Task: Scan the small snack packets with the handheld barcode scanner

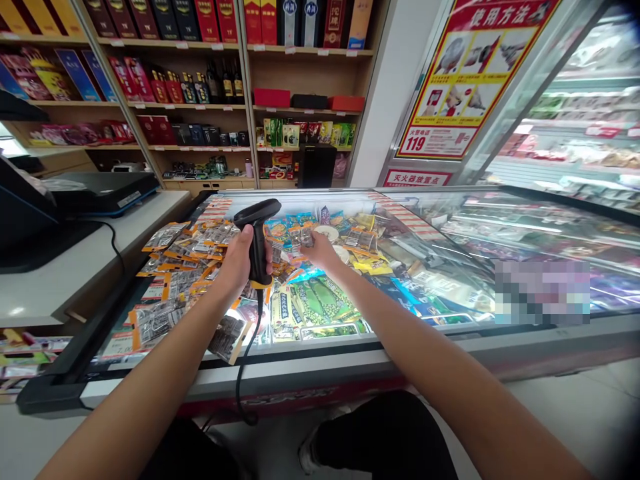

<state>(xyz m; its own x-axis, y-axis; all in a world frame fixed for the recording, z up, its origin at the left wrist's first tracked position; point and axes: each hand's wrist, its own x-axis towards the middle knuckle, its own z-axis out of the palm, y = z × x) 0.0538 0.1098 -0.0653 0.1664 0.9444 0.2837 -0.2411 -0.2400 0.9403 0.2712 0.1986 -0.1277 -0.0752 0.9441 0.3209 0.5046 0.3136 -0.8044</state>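
My left hand (239, 260) is wrapped around the handle of a black barcode scanner (258, 250), held upright above the glass-topped chest freezer (280, 365). Its cable (257, 327) hangs down over the freezer's front edge. With closed fingers, my right hand (319, 249) grips a small clear snack packet (301, 237), just right of the scanner. Many similar packets with orange edges (187, 257) lie in a heap on the glass left of my left hand. One dark packet (229, 337) rests near the front rim. Frozen goods in green bags (320, 300) show through the glass.
A counter (30, 293) with a black scale (103, 190) stands at the left. Shelves (245, 107) of boxes and bottles line the back. A red poster (453, 80) hangs on the wall, with a refrigerated display (590, 113) at the right.
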